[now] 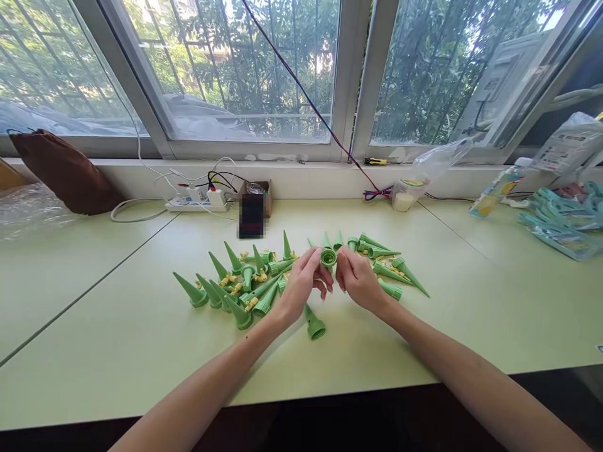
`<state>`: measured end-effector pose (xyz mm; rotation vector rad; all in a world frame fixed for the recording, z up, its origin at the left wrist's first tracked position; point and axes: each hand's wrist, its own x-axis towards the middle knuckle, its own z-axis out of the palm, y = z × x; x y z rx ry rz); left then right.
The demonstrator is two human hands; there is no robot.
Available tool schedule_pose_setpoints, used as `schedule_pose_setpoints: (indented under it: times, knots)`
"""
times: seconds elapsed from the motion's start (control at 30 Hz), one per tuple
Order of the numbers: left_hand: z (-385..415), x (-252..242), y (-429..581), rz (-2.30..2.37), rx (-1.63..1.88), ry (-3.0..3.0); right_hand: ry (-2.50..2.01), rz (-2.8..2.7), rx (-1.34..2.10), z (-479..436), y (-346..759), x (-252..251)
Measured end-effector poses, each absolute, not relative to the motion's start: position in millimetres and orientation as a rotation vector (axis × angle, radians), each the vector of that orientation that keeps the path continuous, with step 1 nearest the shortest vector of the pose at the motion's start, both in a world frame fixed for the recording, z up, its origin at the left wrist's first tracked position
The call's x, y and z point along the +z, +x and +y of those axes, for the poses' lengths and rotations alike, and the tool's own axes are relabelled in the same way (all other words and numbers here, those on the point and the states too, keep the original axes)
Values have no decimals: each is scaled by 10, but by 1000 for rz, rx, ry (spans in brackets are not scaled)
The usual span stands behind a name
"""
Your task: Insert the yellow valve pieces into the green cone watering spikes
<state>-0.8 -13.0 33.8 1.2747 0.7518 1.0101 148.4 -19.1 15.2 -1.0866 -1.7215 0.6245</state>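
Note:
My left hand (305, 279) grips a green plastic watering spike (328, 258), its round open end turned up toward me. My right hand (358, 276) is pinched close against the right side of that spike; whatever its fingertips hold is hidden. Another green spike (315, 326) lies below my hands on the table. To the left spreads a group of several more green spikes (241, 314), some standing on their wide ends, some lying, with small yellow valve pieces (252, 304) among them. On the right, more spikes (391, 272) lie beside yellow pieces (400, 274).
Along the window sill are a power strip (198, 204), a small box with a blurred dark front (252, 215), a jar (406, 194) and a bundle of wires (377, 193). A bottle (499, 188) and bagged teal items (565, 220) lie right; a brown bag (70, 176) is left.

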Motion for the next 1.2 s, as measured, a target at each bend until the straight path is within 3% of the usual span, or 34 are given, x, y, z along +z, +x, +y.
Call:
schedule_pose_setpoints:
  times: [1.2]
  knots:
    - [-116, 385, -53, 626, 1066, 1493, -1061, -1584, 496, -142, 1554, 83]
